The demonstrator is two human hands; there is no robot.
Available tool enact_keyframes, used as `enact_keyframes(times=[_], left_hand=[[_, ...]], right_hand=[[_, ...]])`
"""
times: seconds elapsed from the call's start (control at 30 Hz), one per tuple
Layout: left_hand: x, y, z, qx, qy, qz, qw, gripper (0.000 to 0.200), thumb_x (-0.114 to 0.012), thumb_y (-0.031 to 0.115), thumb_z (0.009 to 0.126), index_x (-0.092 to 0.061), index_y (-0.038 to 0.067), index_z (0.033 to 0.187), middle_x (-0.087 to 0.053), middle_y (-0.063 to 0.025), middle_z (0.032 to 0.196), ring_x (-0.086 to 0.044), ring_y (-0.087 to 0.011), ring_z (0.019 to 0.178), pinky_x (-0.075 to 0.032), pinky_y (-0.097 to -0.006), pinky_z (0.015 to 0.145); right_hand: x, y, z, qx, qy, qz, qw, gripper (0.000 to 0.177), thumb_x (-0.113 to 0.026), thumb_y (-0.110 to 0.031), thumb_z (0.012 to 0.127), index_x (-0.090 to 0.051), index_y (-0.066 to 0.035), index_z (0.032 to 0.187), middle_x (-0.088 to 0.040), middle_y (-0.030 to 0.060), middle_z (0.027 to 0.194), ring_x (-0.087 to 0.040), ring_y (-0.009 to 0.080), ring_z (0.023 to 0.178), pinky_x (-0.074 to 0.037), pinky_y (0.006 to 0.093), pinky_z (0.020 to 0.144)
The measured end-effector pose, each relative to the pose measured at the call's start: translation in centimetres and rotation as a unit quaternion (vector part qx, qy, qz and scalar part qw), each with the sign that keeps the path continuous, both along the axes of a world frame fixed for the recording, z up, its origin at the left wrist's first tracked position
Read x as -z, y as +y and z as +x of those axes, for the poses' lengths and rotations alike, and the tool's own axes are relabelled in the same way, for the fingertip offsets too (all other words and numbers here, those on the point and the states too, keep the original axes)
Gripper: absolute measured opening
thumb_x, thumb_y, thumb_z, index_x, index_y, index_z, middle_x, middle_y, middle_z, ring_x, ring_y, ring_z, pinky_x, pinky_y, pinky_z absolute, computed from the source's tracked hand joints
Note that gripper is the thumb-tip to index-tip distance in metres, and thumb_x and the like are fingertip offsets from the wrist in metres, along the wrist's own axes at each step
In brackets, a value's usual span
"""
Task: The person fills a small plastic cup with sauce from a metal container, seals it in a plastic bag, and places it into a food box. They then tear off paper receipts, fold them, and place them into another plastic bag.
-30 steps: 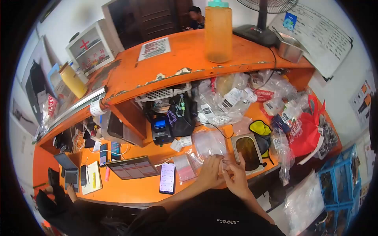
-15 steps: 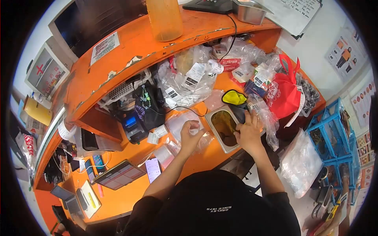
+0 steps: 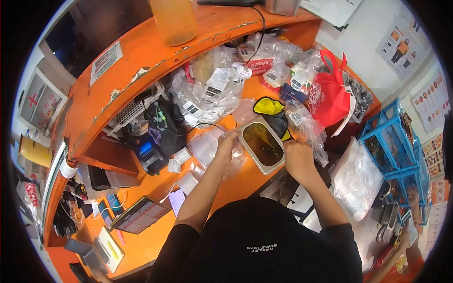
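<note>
My black cap (image 3: 257, 240) fills the near edge of the view, with both sleeves running out from under it. On the orange bench (image 3: 236, 188) my left hand (image 3: 225, 142) and my right hand (image 3: 297, 159) flank a metal tray (image 3: 250, 155) with a brownish inside. The left grip is curled narrow against the tray's left rim, above some clear plastic bags (image 3: 205, 147). I cannot tell whether it pinches the rim or a bag. The right grip rests at the tray's right rim, its fingertips hidden, so I cannot tell how tight it is. A phone (image 3: 175, 201) lies well to the left. Beyond the tray sits a yellow and black pouch (image 3: 268, 105), with a red bag (image 3: 330, 94) behind it to the right.
</note>
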State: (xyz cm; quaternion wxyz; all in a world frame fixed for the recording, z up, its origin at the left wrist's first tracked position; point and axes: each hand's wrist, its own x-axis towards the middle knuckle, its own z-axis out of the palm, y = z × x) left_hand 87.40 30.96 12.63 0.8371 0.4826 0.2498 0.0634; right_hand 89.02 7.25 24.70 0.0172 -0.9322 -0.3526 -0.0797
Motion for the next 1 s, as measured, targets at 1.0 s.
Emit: enact_keyframes(times=[1.0], left_hand=[[-4.5,-11.6,-3.3,0.033,-0.181,0.358,0.916,0.01,-0.067,0.003,0.085,-0.062,-0.001,0.092,-0.058,-0.001,0.083,-0.054,-0.0059,0.072,-0.044,-0.0223,0.06]], right_hand=[[9.3,-9.3,-5.0,0.168,0.132,0.276,0.937,0.009,-0.06,-0.002,0.075,-0.055,0.0,0.082,-0.062,0.0161,0.077,-0.061,0.0343,0.076,-0.044,0.043,0.067]])
